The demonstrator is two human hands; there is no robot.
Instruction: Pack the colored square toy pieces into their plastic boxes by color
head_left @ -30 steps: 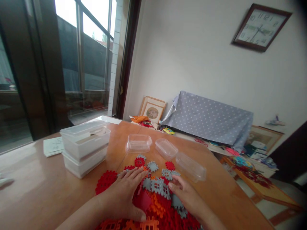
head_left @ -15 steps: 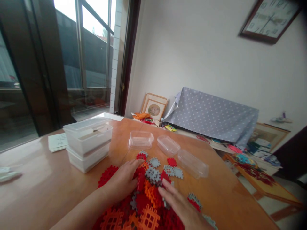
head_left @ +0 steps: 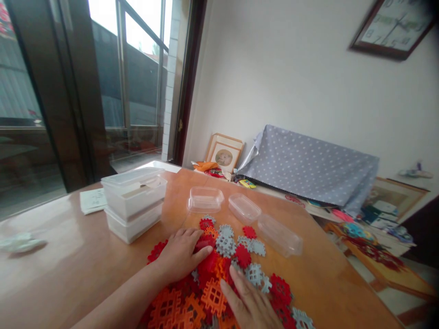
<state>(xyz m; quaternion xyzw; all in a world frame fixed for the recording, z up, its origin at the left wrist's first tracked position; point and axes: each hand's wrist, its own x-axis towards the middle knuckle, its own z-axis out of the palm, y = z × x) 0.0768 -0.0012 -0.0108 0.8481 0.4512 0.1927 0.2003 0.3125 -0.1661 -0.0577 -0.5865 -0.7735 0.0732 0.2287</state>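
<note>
A heap of flat toothed plastic building tiles, red, orange and grey, lies spread on the wooden table before me. My left hand rests flat on the pile's left side, fingers stretched over red pieces. My right hand lies flat on the pile nearer to me, fingers pointing away, over orange and grey tiles. Neither hand grips anything. Beyond the pile stand three empty clear tubs: one at the left, one in the middle, one at the right.
Two stacked white lidded boxes stand left of the pile, with a folded paper behind them. A crumpled wrapper lies at the far left. The table's right edge drops to a cluttered floor with a dotted grey cloth.
Both hands have slid over the pile, drawing back toward me and spreading the tiles wider to the right. The view has shifted slightly leftward.
</note>
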